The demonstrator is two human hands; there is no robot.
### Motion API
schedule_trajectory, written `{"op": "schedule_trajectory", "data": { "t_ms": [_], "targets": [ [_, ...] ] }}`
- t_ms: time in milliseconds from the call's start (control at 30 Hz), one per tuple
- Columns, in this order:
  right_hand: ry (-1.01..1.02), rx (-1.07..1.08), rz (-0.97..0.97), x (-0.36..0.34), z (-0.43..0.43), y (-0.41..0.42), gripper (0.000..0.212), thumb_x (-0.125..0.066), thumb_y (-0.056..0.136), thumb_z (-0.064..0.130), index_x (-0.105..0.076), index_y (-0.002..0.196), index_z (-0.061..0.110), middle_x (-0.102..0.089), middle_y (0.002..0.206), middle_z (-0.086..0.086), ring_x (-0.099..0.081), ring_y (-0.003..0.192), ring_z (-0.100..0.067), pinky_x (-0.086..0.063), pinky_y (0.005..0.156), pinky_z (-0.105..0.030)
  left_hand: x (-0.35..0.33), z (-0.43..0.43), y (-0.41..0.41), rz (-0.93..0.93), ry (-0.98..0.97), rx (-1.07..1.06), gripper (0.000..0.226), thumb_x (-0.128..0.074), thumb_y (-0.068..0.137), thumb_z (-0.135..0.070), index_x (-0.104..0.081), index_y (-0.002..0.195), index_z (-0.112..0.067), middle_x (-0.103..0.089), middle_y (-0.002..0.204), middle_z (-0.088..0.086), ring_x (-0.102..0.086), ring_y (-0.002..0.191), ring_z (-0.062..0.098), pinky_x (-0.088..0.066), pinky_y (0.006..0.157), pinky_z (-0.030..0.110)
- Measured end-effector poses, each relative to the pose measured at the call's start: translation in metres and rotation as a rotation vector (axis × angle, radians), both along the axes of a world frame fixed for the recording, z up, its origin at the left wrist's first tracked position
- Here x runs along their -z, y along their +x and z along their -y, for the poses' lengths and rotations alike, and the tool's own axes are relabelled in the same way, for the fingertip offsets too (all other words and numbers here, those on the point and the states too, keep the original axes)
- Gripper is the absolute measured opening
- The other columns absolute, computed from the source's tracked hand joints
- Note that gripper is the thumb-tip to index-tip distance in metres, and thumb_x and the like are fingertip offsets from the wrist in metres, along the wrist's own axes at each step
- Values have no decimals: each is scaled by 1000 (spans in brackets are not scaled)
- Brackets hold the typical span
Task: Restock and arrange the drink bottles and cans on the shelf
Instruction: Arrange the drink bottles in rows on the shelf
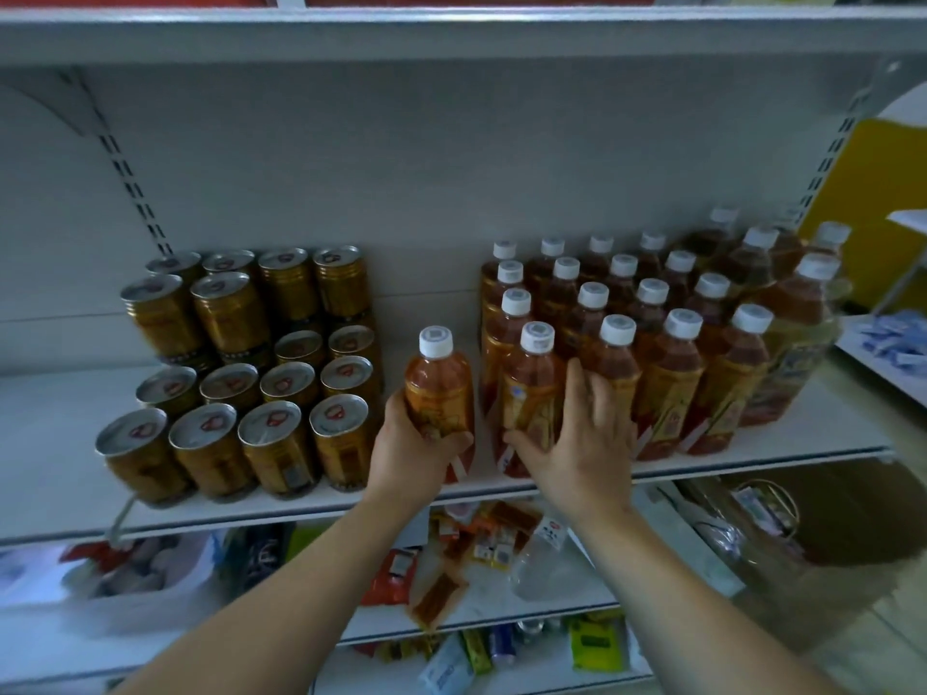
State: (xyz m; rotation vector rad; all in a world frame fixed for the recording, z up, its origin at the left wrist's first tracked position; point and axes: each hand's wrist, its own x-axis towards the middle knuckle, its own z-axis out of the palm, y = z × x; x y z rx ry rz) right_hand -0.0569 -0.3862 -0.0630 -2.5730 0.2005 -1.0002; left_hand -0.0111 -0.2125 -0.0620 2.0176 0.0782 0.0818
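A: Status on the hands?
B: Left hand is wrapped round the lower half of a single bottle. Bottle is upright, white cap, amber drink, at the near edge of the shelf. Can't tell if its base is down on the shelf. Right hand is flat, fingers spread, laid against the near-left bottle of the bottle block.
A: What's around it?
B: Single bottle stands in the gap between two groups. Left are gold cans, four across, far ones stacked two high. Right is the bottle block, same white caps, rows running back to the back panel, with taller bottles at its right end. Cans are just beside the left hand and the block just beside the bottle. The gap is narrow.
A: Surface, room?
B: White metal shelf, white back panel, slotted uprights either side, another shelf board above. The lower shelf carries loose snack packets and a clear bottle lying down. Brown cardboard box near right, yellow panel far right.
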Motion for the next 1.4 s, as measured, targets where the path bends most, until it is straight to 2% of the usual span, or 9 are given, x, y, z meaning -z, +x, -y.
{"op": "schedule_trajectory", "data": {
  "t_ms": [167, 300, 500, 600, 700, 833, 1067, 1200, 1400],
  "targets": [
    [46, 62, 68, 17, 12, -5, 119, -72, 65, 66, -17, 147, 0, -21, 150, -27, -17, 139, -41, -20, 107, -64, 6, 7, 4, 33, -17, 11, 74, -80, 70, -32, -35, 129, -28, -59, 112, -6, -61, 100, 17, -53, 86, 43],
    [186, 15, -30, 22, -2, 8, 124, -72, 67, 61, 4, 149, 8, 0, 155, -27, -3, 142, -48, -17, 109, -67, 8, 11, 10, 52, -2, 27, 71, -78, 72, -33, -33, 127, -33, -56, 107, -15, -58, 98, 10, -52, 80, 32],
    [153, -18, 10, 32, 4, 10, 100, -45, 81, 68, -3, 149, 8, -3, 154, -24, -5, 142, -42, -18, 110, -62, 11, -1, 22, -73, 93, 136, 92, -76, 65, -29, -17, 133, -45, -56, 114, -7, -59, 100, 15, -53, 84, 39],
    [152, -34, 19, 32, 5, 11, 97, -44, 81, 67, -5, 148, 9, -2, 153, -24, -3, 141, -40, -16, 110, -61, 10, 6, 32, -48, 100, 111, 91, -77, 69, -31, -16, 135, -42, -57, 119, -3, -59, 101, 16, -51, 84, 36],
    [161, -50, 24, 33, 7, 10, 95, -44, 82, 66, -5, 148, 10, -3, 153, -24, -2, 141, -38, -15, 110, -61, 7, 15, 49, 5, 153, 69, 93, -80, 69, -29, -20, 141, -32, -44, 130, 2, -50, 113, 21, -42, 86, 32],
    [163, -52, 34, 34, 7, 13, 99, -55, 79, 61, -3, 148, 11, 4, 153, -17, 0, 142, -35, -10, 112, -59, 1, 25, 77, 0, 176, 5, 74, -77, 73, -25, -34, 132, -24, -58, 120, 4, -58, 105, 27, -42, 77, 31],
    [134, -33, 62, 39, 8, 18, 98, -47, 78, 65, -3, 147, 11, 1, 153, -13, -2, 140, -38, -9, 112, -58, 0, 38, 122, -45, 184, 13, 69, -72, 78, -31, -30, 132, -22, -60, 118, 9, -59, 105, 30, -42, 78, 32],
    [125, -11, 104, 42, 8, 21, 100, -50, 77, 64, -5, 147, 8, -3, 154, -21, -6, 139, -42, -10, 112, -58, 2, 41, 143, -61, 197, 16, 73, -67, 82, -33, -24, 140, -24, -58, 124, 13, -57, 109, 33, -41, 83, 34],
    [96, -33, 159, 45, 8, 23, 104, -46, 80, 67, 16, 150, 24, -3, 151, -17, -7, 139, -43, -4, 115, -51, 1, 49, 167, -70, 185, 22, 62, -60, 87, -36, -25, 137, -23, -59, 119, 14, -58, 96, 28, -37, 77, 32]
  ]
}}
